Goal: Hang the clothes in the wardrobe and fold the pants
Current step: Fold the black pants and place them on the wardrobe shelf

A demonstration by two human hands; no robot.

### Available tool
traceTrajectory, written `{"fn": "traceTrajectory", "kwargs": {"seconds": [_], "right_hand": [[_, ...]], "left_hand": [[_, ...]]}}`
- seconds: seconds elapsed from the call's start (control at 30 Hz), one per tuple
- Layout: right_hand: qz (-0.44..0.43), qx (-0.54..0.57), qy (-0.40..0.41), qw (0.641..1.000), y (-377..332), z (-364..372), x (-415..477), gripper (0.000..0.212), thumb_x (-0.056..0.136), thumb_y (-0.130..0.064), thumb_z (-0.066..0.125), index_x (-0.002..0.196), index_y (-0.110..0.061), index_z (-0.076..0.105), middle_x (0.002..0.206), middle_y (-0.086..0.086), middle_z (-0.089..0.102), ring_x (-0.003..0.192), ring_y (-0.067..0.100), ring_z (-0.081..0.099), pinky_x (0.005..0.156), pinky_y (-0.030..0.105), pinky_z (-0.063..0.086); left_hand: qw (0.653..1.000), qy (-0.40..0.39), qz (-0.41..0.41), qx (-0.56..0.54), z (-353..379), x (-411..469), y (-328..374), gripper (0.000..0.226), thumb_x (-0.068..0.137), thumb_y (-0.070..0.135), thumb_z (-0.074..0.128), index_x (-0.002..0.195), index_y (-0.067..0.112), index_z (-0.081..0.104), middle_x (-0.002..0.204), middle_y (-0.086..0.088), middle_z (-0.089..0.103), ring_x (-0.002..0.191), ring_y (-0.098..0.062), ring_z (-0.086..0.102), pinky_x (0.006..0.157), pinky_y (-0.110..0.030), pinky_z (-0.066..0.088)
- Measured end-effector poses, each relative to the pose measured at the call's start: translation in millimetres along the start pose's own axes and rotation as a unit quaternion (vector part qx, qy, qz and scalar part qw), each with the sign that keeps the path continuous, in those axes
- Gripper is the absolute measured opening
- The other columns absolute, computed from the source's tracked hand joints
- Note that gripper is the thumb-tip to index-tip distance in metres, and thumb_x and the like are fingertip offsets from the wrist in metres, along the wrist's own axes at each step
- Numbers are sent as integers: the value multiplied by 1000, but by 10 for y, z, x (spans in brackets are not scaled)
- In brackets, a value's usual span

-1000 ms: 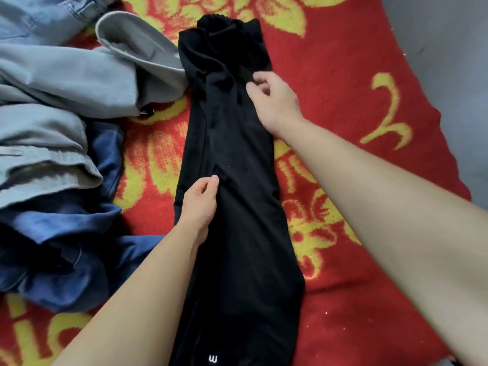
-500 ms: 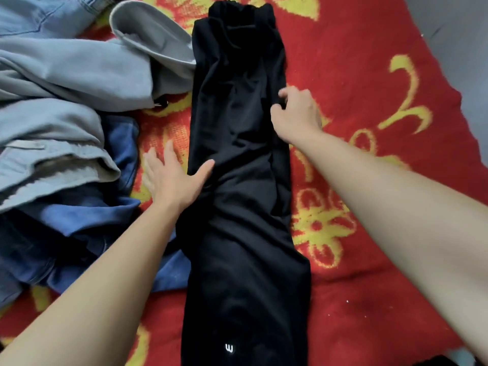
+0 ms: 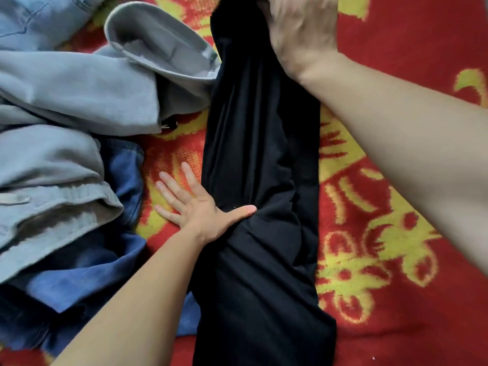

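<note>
**Q:** Which items are cut off or unclear?

**A:** The near end of the black pants (image 3: 258,180) runs out of the bottom edge. At the far edge, the right hand (image 3: 301,35) is blurred and the frame cuts off its fingers. It lies over the far end of the pants, but whether it grips them cannot be determined.

**Q:** Materials and shapes?

**A:** The pants are matte black fabric, laid as one long narrow strip from near to far at the centre. They are creased lengthwise and bunched at mid-length. They lie on a coarse red blanket (image 3: 396,233) with a yellow pattern. On the left, a crumpled blue garment (image 3: 79,273) is nearest. A soft grey hoodie (image 3: 79,88) lies farther, its hood touching the pants' left edge. Pale denim (image 3: 31,19) sits in the far-left corner.

**Q:** Left hand condition?

**A:** The left hand (image 3: 200,207) has its fingers straight and spread, flat on the blanket just left of the pants. The thumb extends right and presses on the pants at mid-length. It holds nothing.
</note>
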State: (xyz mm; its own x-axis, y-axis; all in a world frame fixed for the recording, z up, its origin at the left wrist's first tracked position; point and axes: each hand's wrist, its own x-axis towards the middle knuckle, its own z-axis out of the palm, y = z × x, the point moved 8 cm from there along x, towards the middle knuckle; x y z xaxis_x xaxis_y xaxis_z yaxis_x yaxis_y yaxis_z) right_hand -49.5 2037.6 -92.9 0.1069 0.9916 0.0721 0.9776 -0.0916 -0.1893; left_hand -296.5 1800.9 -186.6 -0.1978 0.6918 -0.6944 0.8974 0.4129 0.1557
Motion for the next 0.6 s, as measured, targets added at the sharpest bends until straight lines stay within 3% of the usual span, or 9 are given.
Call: {"fn": "traceTrajectory", "kwargs": {"seconds": [0.07, 0.13, 0.27, 0.37, 0.5, 0.6], "right_hand": [[6, -47, -18, 999, 67, 172, 23, 32, 98, -33, 49, 128, -21, 54, 135, 13, 53, 127, 33, 45, 100, 45, 34], [58, -35, -55, 996, 218, 299, -8, 42, 99, -43, 46, 136, -23, 48, 143, 13, 46, 134, 34, 39, 103, 47, 35], [89, 26, -22, 996, 160, 207, -482, 67, 97, -55, 36, 150, -14, 35, 155, 18, 32, 144, 35, 31, 118, 44, 23], [111, 154, 27, 981, 120, 116, -1431, 77, 96, -54, 42, 157, -12, 23, 159, 20, 23, 146, 32, 28, 120, 40, 24], [151, 227, -77, 959, 107, 247, -3022, 79, 98, -55, 45, 158, -12, 16, 163, 14, 17, 150, 26, 19, 123, 41, 18], [162, 227, -123, 953, 101, 191, -4034, 72, 100, -53, 44, 156, -12, 24, 163, 6, 20, 150, 21, 21, 123, 38, 18]], "left_hand": [[1000, -4, -4, -4, -7, 23, 17, 164, 34, 97, 57, 136, 25, -48, 145, -21, -48, 137, -35, -43, 110, -65, -19], [1000, -10, -1, -6, -15, 14, 30, 164, 35, 97, 58, 137, 24, -48, 145, -22, -49, 137, -35, -44, 109, -65, -20], [1000, -5, 1, 1, -44, 22, 7, 164, 35, 98, 59, 139, 25, -45, 147, -22, -47, 138, -36, -42, 109, -66, -19], [1000, 11, -4, 8, -69, -4, 0, 165, 33, 98, 57, 144, 24, -39, 150, -22, -42, 141, -36, -37, 111, -66, -16], [999, 27, 17, -15, -142, -161, 17, 157, 41, 97, 60, 149, 27, -30, 155, -19, -35, 145, -33, -32, 112, -63, -15], [991, 59, 60, -105, -257, -286, -42, 127, 63, 92, 54, 157, 30, -5, 163, -13, -17, 150, -26, -18, 117, -50, -10]]}}
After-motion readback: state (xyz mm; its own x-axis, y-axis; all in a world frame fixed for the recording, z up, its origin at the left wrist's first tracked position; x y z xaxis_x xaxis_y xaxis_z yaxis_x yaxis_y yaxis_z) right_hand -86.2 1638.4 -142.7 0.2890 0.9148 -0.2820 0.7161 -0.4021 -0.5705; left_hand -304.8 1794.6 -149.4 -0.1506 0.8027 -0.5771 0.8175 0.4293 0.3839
